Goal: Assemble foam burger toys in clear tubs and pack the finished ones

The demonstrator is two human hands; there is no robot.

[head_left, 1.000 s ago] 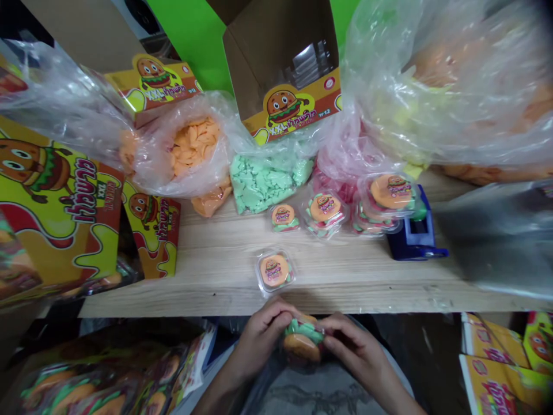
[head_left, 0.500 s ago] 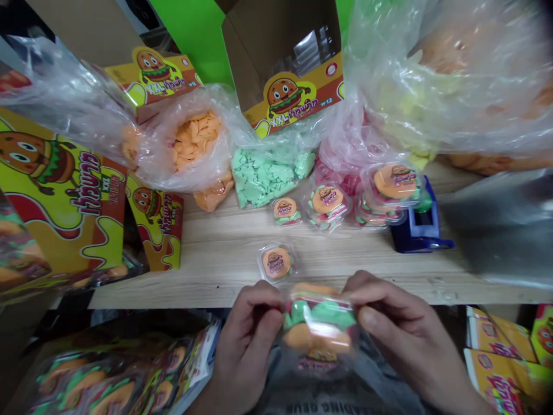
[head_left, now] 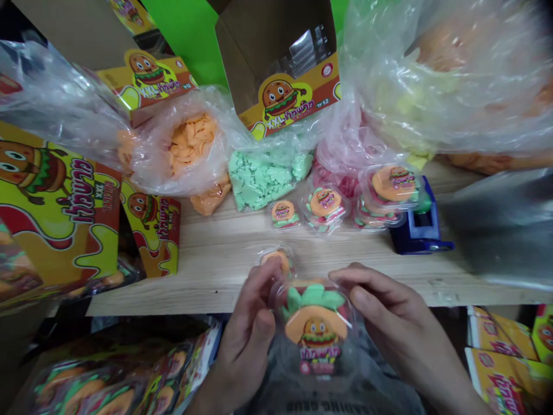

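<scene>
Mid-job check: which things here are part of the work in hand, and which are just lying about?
In hand:
the clear tub of burger-shaped candy, held by the left hand and right hand

Lying about:
small stickered tub on the wooden table
blue tape dispenser
bag of green candy pieces
open cardboard display box
</scene>
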